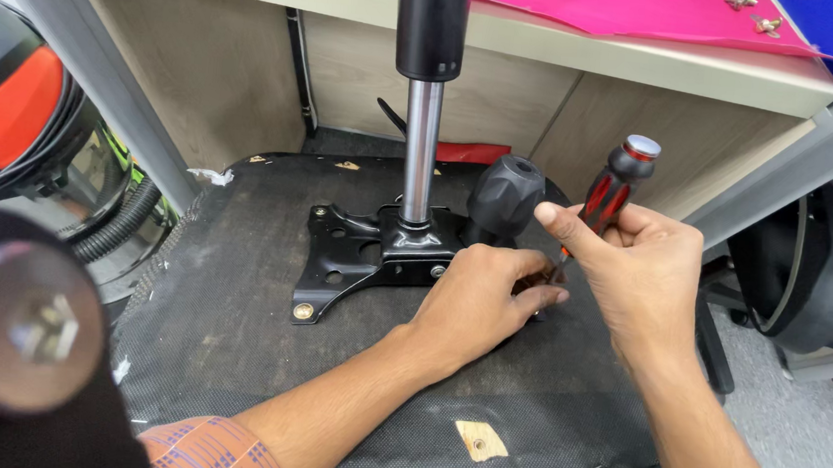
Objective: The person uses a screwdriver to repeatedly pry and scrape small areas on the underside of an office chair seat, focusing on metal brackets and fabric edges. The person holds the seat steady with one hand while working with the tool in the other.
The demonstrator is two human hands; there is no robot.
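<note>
The right hand [639,274] is clenched round the red-and-black handle of a screwdriver [613,189], thumb and forefinger pinching it near the lower end, so that the handle stands tilted up and to the right with its silver cap on top; the shaft runs down behind the fingers and its tip is hidden. The left hand [479,300] lies palm down on the black underside of an upturned chair seat [220,297], its grip loosely curled, fingertips touching the seat right where the screwdriver's shaft comes down; whether they pinch a screw there cannot be told. Just left of this hand, a black metal mounting plate [349,258] is fixed to the seat, a brass-coloured bolt showing at its lower corner. A shiny gas-lift column [421,144] rises upright from the plate into a black sleeve. A black round knob [506,197] sits just behind the left hand, beside the column.
</note>
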